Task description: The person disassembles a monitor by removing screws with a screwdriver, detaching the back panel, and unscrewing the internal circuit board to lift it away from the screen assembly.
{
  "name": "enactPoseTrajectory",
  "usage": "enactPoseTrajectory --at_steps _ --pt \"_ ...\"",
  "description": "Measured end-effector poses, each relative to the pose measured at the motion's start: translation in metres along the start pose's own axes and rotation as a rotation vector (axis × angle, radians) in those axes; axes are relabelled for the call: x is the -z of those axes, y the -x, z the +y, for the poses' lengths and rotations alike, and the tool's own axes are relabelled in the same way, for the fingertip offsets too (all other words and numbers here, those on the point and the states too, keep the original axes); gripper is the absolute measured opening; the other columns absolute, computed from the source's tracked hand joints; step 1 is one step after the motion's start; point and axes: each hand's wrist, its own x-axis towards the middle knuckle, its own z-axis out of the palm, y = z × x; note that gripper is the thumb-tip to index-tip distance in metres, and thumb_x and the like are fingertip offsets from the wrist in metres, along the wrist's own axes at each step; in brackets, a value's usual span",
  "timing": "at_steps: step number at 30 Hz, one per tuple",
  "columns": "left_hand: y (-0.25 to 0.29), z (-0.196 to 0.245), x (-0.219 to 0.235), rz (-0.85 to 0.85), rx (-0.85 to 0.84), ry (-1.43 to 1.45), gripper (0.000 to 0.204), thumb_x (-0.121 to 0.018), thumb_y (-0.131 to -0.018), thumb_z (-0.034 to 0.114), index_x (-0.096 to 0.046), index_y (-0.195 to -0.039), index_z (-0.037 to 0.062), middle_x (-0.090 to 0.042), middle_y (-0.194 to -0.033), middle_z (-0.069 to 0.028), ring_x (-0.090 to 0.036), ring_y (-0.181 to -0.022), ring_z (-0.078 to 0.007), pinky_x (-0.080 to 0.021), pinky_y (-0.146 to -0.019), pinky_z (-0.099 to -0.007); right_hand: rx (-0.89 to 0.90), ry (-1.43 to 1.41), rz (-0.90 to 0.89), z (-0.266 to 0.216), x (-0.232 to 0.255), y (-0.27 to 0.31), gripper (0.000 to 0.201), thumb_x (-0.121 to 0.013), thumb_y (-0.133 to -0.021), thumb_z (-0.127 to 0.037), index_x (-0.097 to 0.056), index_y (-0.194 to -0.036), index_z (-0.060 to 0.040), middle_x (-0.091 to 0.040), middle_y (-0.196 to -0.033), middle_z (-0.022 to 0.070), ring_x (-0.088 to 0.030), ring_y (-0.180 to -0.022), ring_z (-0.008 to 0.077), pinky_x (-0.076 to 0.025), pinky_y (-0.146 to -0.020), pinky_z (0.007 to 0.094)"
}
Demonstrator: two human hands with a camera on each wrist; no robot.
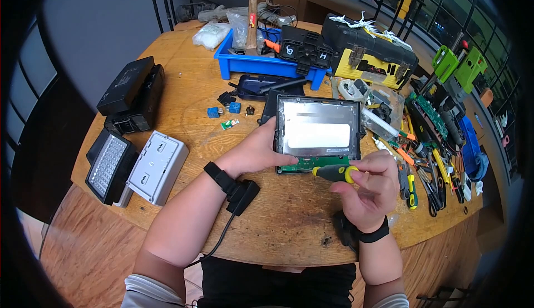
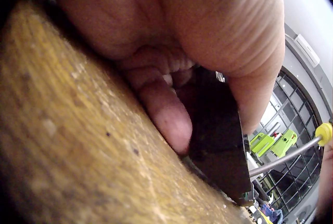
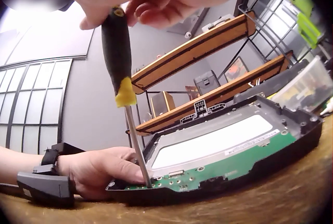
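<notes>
A black-framed device with a metal back panel (image 1: 317, 124) and a green circuit board strip (image 3: 244, 159) lies on the wooden table. My left hand (image 1: 257, 149) grips its left side, thumb over the frame near the board and fingers against the outer side, as the left wrist view shows. My right hand (image 1: 374, 188) pinches the end of a grey and yellow screwdriver (image 1: 335, 173). In the right wrist view the screwdriver's shaft (image 3: 136, 146) reaches down to the board's left corner, beside my left thumb.
A blue tray (image 1: 250, 64) and a yellow-black toolbox (image 1: 370, 66) stand at the back. Loose tools, including a screwdriver (image 1: 411, 191), crowd the right side. A white box (image 1: 157, 166), an LED lamp (image 1: 109, 166) and a black case (image 1: 130, 94) are on the left. Small blue connectors (image 1: 214, 112) lie nearby.
</notes>
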Motion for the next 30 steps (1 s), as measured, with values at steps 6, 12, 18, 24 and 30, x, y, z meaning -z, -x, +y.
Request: enactPoseTrajectory --at_steps 6,12,18,24,30 --pt "0.000 0.000 0.001 -0.005 -0.006 -0.003 0.094 -0.087 -0.074 0.000 -0.033 -0.151 -0.0022 -0.052 -0.144 -0.0140 -0.048 -0.135 -0.0212 -0.040 -0.114 -0.0362 0.066 0.022 -0.059 -0.004 -0.002 -0.016 0.033 -0.088 -0.076 -0.011 -0.064 -0.098 -0.0060 -0.068 -0.098 0.0126 -0.065 -0.085 0.0261 -0.053 -0.072 0.0339" --pt "0.000 -0.003 0.001 -0.006 -0.003 0.013 0.094 -0.087 -0.074 0.001 -0.033 -0.151 -0.0023 -0.052 -0.144 -0.0141 -0.048 -0.135 -0.0214 -0.039 -0.114 -0.0358 -0.029 -0.005 0.010 -0.001 -0.005 -0.001 0.026 -0.080 -0.079 0.000 -0.064 -0.098 -0.0043 -0.069 -0.111 0.0182 -0.066 -0.084 0.0265 -0.053 -0.069 0.0312" --pt "0.001 0.002 0.001 -0.003 0.023 -0.013 0.093 -0.087 -0.074 0.000 -0.033 -0.151 -0.0027 -0.052 -0.144 -0.0145 -0.047 -0.135 -0.0213 -0.039 -0.114 -0.0358 -0.013 -0.035 -0.036 -0.004 -0.001 -0.012 0.031 -0.083 -0.076 0.002 -0.063 -0.098 -0.0043 -0.069 -0.108 0.0166 -0.065 -0.081 0.0240 -0.052 -0.068 0.0307" --pt "0.000 -0.001 0.001 0.001 -0.004 -0.004 0.093 -0.087 -0.074 0.000 -0.034 -0.150 -0.0031 -0.053 -0.144 -0.0146 -0.049 -0.134 -0.0216 -0.040 -0.114 -0.0358 -0.014 -0.024 -0.005 0.000 -0.002 -0.004 0.029 -0.085 -0.077 -0.004 -0.062 -0.095 -0.0040 -0.070 -0.107 0.0176 -0.065 -0.083 0.0250 -0.052 -0.068 0.0317" --pt "0.000 -0.002 0.001 0.002 0.003 0.003 0.092 -0.087 -0.074 0.000 -0.035 -0.149 -0.0037 -0.055 -0.142 -0.0147 -0.050 -0.132 -0.0217 -0.041 -0.113 -0.0356 -0.071 -0.067 -0.004 -0.004 -0.001 -0.008 0.028 -0.084 -0.078 -0.006 -0.063 -0.097 -0.0032 -0.071 -0.103 0.0176 -0.066 -0.081 0.0247 -0.051 -0.067 0.0315"
